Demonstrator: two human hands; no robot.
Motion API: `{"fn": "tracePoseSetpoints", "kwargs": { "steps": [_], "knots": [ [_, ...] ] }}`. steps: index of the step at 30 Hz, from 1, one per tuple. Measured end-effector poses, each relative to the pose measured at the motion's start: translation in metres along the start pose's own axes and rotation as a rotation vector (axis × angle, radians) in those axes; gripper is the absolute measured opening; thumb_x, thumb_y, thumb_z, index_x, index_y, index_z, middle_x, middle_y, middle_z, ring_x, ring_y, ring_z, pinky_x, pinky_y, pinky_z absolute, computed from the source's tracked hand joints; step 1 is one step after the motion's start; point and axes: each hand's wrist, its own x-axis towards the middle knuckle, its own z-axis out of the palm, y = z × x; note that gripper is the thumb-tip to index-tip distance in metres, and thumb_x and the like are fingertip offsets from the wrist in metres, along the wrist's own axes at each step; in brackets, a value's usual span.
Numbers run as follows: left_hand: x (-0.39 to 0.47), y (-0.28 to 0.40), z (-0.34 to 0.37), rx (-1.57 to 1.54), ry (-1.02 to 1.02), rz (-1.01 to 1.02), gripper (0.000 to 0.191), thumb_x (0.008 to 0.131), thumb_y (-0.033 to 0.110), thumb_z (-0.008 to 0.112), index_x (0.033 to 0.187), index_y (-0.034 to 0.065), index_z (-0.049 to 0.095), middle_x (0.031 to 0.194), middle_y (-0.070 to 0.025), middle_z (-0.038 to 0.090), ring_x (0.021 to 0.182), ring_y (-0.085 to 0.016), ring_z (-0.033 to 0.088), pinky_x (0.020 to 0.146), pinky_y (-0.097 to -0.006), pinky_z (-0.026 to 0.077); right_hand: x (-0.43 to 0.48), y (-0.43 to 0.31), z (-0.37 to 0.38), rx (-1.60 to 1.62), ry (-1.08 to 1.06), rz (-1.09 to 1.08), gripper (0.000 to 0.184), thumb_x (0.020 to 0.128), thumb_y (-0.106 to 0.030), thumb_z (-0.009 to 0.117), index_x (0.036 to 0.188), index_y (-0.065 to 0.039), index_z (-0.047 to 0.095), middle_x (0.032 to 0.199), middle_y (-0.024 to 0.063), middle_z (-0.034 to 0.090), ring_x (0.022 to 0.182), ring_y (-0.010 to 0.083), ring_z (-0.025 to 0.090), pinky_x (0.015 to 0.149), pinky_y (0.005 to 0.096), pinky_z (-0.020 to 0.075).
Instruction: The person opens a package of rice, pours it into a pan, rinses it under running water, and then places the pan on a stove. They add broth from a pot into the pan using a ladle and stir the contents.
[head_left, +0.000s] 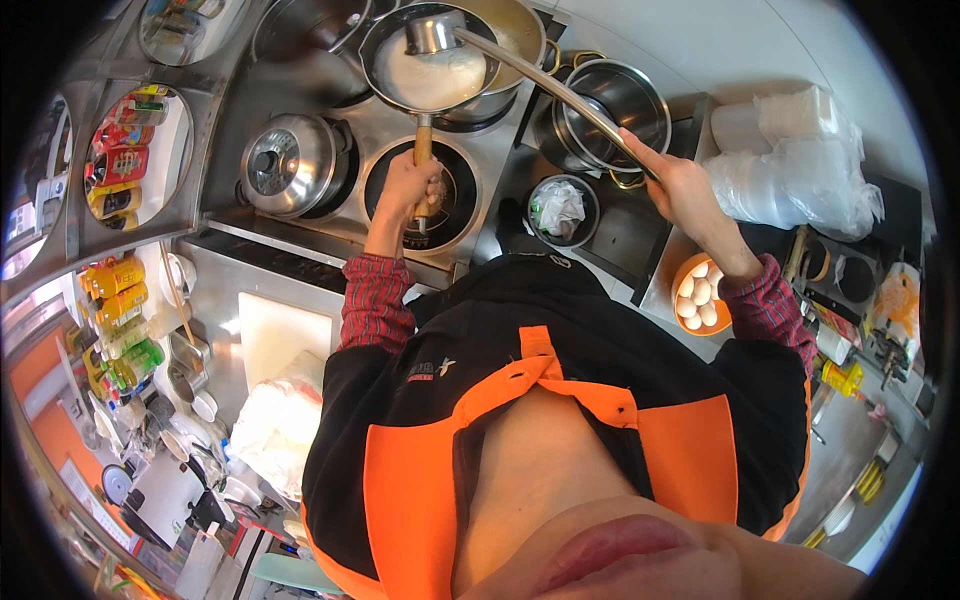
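My left hand (412, 184) is closed around the wooden handle (423, 146) of a metal pan or strainer (369, 71), which is held above the stove. A milky, pale liquid (450, 75) shows inside its rim. My right hand (679, 187) grips the long metal handle of a ladle (433, 34), whose cup is over the pale liquid. A larger gold-toned pot (531, 30) with brass-coloured handles lies partly hidden behind the pan. Below my left hand is a round black burner (457, 214).
A lidded steel pot (289, 161) stands on the stove at left. Open steel pots (652, 90) and a bin with plastic (559, 214) are to the right. An orange bowl of eggs (699, 296) sits near my right forearm. A white cutting board (281, 330) lies at left.
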Motion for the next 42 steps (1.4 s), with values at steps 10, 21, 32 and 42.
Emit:
{"fn": "tracePoseSetpoints", "kwargs": {
  "steps": [10, 21, 32, 42],
  "knots": [
    [0.006, 0.017, -0.016, 0.092, 0.06, -0.007, 0.01, 0.086, 0.005, 0.059, 0.087, 0.0027, 0.05, 0.067, -0.0009, 0.049, 0.05, -0.008, 0.046, 0.043, -0.024, 0.037, -0.019, -0.015, -0.042, 0.722, -0.319, 0.35, 0.072, 0.083, 0.008, 0.058, 0.149, -0.014, 0.041, 0.099, 0.0062, 0.071, 0.067, 0.0116, 0.056, 0.065, 0.0259, 0.0477],
    [0.004, 0.029, -0.015, -0.007, 0.022, -0.026, 0.012, 0.086, 0.003, 0.06, 0.086, 0.0023, 0.049, 0.066, -0.0017, 0.048, 0.05, -0.009, 0.046, 0.042, -0.0246, 0.038, -0.011, 0.011, 0.002, 1.394, -0.205, 0.275, 0.067, 0.089, 0.002, 0.059, 0.151, -0.011, 0.037, 0.062, -0.0012, 0.052, 0.041, 0.004, 0.042, 0.039, 0.0201, 0.0343],
    [-0.009, 0.039, -0.02, 0.153, 0.201, 0.017, 0.007, 0.083, 0.0, 0.057, 0.084, 0.001, 0.051, 0.065, -0.0031, 0.05, 0.049, -0.012, 0.048, 0.043, -0.0273, 0.039, 0.055, 0.082, -0.019, 0.902, -0.132, 0.267, 0.065, 0.087, -0.003, 0.054, 0.15, -0.011, 0.038, 0.067, 0.0014, 0.054, 0.042, 0.0071, 0.047, 0.039, 0.0227, 0.0391],
    [0.001, 0.043, -0.024, 0.237, 0.239, -0.021, 0.009, 0.083, 0.002, 0.059, 0.086, 0.0021, 0.051, 0.066, -0.0028, 0.051, 0.049, -0.011, 0.049, 0.042, -0.0275, 0.04, 0.231, 0.114, 0.002, -0.442, -0.237, -0.271, 0.041, 0.077, -0.002, 0.062, 0.117, -0.005, 0.065, 0.107, 0.0194, 0.067, 0.101, 0.037, 0.064, 0.085, 0.046, 0.0516]
  ]
}}
